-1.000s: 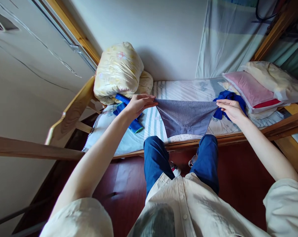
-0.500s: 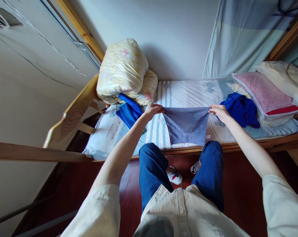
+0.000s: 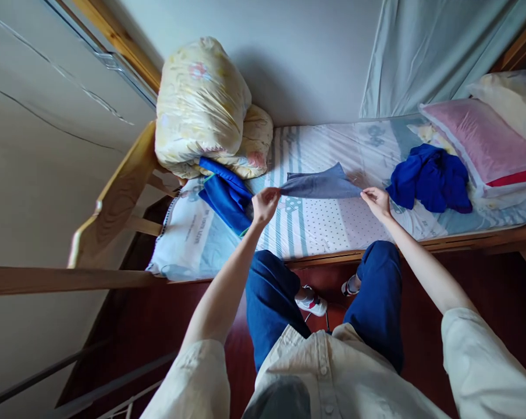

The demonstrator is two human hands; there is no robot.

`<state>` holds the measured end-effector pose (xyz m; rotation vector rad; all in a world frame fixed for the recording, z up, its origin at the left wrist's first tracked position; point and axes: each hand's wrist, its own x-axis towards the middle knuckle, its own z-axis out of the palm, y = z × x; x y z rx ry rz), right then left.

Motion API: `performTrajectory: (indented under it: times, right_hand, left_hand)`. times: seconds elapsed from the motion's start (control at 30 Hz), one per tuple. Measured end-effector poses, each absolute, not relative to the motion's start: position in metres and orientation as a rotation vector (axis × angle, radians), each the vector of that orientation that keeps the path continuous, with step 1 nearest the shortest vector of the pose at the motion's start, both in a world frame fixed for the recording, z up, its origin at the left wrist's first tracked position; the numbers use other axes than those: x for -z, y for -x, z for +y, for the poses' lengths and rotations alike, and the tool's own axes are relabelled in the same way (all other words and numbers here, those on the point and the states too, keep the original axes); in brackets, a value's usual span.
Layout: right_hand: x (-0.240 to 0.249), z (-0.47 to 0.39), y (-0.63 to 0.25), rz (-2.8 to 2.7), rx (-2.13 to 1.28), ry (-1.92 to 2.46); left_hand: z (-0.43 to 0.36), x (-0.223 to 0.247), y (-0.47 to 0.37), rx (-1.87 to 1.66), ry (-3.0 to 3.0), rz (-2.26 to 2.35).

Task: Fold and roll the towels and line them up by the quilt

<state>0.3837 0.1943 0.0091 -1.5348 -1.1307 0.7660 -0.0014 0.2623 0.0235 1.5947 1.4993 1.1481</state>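
Observation:
A small grey-blue towel (image 3: 319,185) is stretched between my two hands above the bed. My left hand (image 3: 265,203) pinches its left near corner, and my right hand (image 3: 376,202) pinches the right near corner. The towel's far part extends away from me toward the wall, with one corner turned up. Beside my left hand lies a folded blue cloth (image 3: 228,201) with a green edge. To the right of my right hand is a crumpled bright blue cloth (image 3: 431,177).
The bed (image 3: 333,224) has a striped, dotted sheet and a wooden headboard (image 3: 114,195) at left. A rolled yellow floral quilt (image 3: 204,105) rests against the wall. A pink pillow (image 3: 485,139) in a clear cover lies at right, below a hanging curtain (image 3: 411,64).
The towel hung down toward me from both hands; now it is swung away toward the wall, its body beyond my hands. Both hands keep hold of its corners. The view has shifted slightly.

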Motion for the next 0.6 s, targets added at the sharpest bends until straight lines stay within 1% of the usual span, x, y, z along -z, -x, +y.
performTrajectory:
  times: [0.17,0.3,0.4,0.6]
  right_hand:
    - [0.052,0.168,-0.385,-1.198,-0.959,1.849]
    - [0.091,0.152,-0.386,-1.229,-1.243,2.044]
    - [0.109,0.147,-0.382,-1.127,-1.341,2.053]
    - [0.121,0.151,-0.371,-0.813,-1.222,2.006]
  left_hand:
    - [0.214,0.051,-0.002,-0.731,-1.521,1.629]
    - [0.186,0.102,-0.008,-0.468,-1.413,1.711]
    - [0.177,0.127,-0.007,-0.426,-1.269,1.783]
    - [0.185,0.147,-0.004,-0.499,-1.172,1.833]
